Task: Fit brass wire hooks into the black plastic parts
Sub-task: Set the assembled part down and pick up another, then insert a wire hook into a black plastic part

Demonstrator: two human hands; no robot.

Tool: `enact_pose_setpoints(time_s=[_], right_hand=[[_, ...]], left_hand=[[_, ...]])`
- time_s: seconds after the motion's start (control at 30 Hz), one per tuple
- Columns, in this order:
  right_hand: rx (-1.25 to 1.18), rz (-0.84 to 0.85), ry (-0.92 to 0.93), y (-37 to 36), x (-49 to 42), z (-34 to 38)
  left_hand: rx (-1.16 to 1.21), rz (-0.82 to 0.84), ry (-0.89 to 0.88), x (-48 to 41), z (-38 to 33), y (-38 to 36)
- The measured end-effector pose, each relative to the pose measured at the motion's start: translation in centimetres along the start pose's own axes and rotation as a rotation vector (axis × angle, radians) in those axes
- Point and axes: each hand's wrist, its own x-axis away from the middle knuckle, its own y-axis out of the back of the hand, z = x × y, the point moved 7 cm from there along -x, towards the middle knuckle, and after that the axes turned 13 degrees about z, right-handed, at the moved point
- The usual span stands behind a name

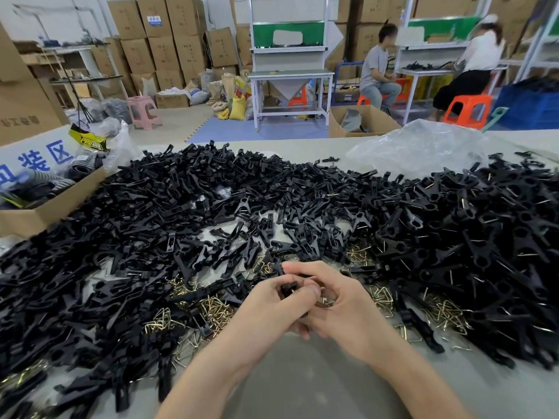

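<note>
- At 6 o'clock the left hand (272, 300) and right hand (344, 300) are touching, both pinching one black plastic part (289, 290) with curled fingers.
- At 7 o'clock brass wire hooks (216, 309) are lying on the counter (302, 382), beside heaped black parts (196, 192).

We see glossy black plastic parts (187, 201) heaped across the middle of the frame, with brass wire hooks (216, 309) glinting pale gold at lower centre. The counter (302, 379) is a dull grey-green. At the left edge a brown cardboard box (45, 213) carries a white sign (39, 158) with blue characters. Further up, we note a pink stool (143, 111) at left, and an orange stool (467, 108) and a blue crate (529, 107) at upper right.
</note>
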Motion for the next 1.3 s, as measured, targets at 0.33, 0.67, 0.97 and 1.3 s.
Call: enact_pose_setpoints(time_s=[0.33,0.67,0.97,1.3], right_hand=[[0.086,0.026,0.016,-0.1,0.3,0.9],[0.165,-0.295,0.037,4.7,0.1,2.8],[-0.560,-0.452,0.140,13.1,-2.6,8.5],[0.888,-0.222,-0.075,-0.5,-1.4,-0.4]], left_hand=[[0.026,0.028,0.004,0.1,0.0,-0.2],[0.165,0.075,0.015,-0.1,0.4,-0.6],[-0.481,-0.367,-0.105,1.2,-0.8,2.9],[-1.471,-0.759,0.285,2.9,-0.5,7.2]])
